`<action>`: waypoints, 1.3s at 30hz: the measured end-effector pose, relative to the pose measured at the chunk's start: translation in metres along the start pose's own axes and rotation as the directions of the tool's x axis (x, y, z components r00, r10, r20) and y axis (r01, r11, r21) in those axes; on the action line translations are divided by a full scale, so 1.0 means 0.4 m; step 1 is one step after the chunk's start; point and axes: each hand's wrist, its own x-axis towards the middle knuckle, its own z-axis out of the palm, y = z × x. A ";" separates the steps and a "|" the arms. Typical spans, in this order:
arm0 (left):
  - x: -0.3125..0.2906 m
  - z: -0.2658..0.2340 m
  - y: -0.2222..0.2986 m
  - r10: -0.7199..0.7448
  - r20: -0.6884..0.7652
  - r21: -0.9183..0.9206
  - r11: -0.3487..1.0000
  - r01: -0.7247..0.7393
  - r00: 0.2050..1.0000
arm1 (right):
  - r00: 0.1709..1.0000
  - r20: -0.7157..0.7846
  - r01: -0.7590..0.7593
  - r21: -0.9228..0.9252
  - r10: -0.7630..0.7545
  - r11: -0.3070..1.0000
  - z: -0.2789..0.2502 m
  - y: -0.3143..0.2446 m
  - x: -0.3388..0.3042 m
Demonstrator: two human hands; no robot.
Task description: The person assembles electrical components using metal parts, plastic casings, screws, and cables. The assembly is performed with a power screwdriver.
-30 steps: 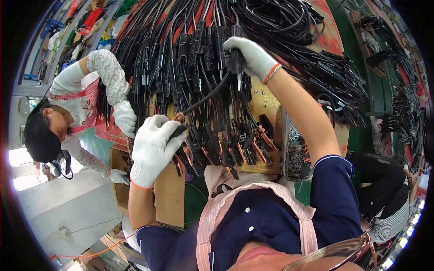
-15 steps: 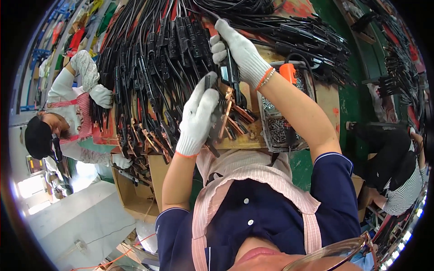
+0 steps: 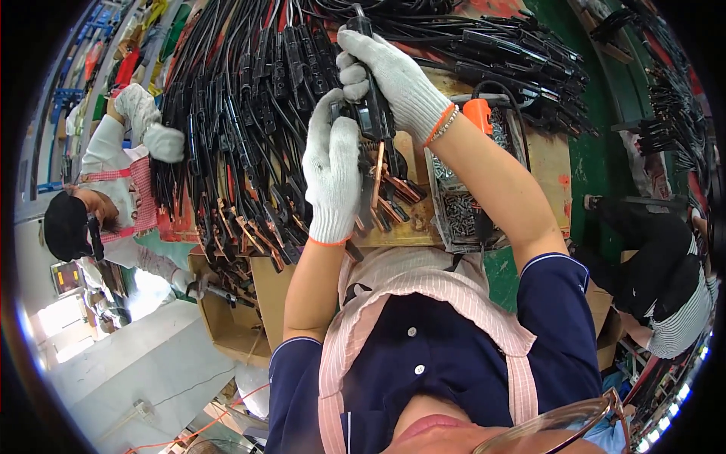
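Observation:
My right hand [image 3: 393,83], in a white knit glove, is wrapped round the black handle of an electrode holder [image 3: 374,117]. Its copper jaw points down toward me, and a cable end shows at the top of the handle. Close against the holder's left side, my left hand [image 3: 333,159], gloved too, has its fingers bent over a small black piece [image 3: 337,110]; most of that piece is hidden. Beneath both hands, several more copper-ended holders [image 3: 397,189] lie on the wooden bench [image 3: 416,236].
Rows of black holders [image 3: 227,136] with cables spread to the left and far side. A tray of screws [image 3: 460,208] sits at right, beside an orange-and-black tool [image 3: 478,117]. A gloved co-worker [image 3: 113,174] works at left, another person [image 3: 665,280] sits at right. A cardboard box [image 3: 227,321] stands lower left.
The holder and my right hand have shifted slightly left. My left hand has moved up against the holder's side. The co-worker's hands at left have moved a little.

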 end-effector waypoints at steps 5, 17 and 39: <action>-0.014 0.005 0.024 0.224 0.035 0.522 0.827 -0.208 0.974 | 0.999 0.032 -0.037 0.042 0.036 0.998 -0.021 -0.025 0.048; 0.050 0.029 0.019 0.146 -0.142 0.025 0.989 -0.143 0.979 | 0.988 -0.144 0.063 0.076 -0.051 0.995 0.036 0.026 -0.016; -0.031 0.119 -0.024 -0.400 0.361 -0.185 0.855 0.485 0.843 | 0.927 -0.180 0.066 -0.784 -0.329 0.617 -0.068 -0.042 -0.118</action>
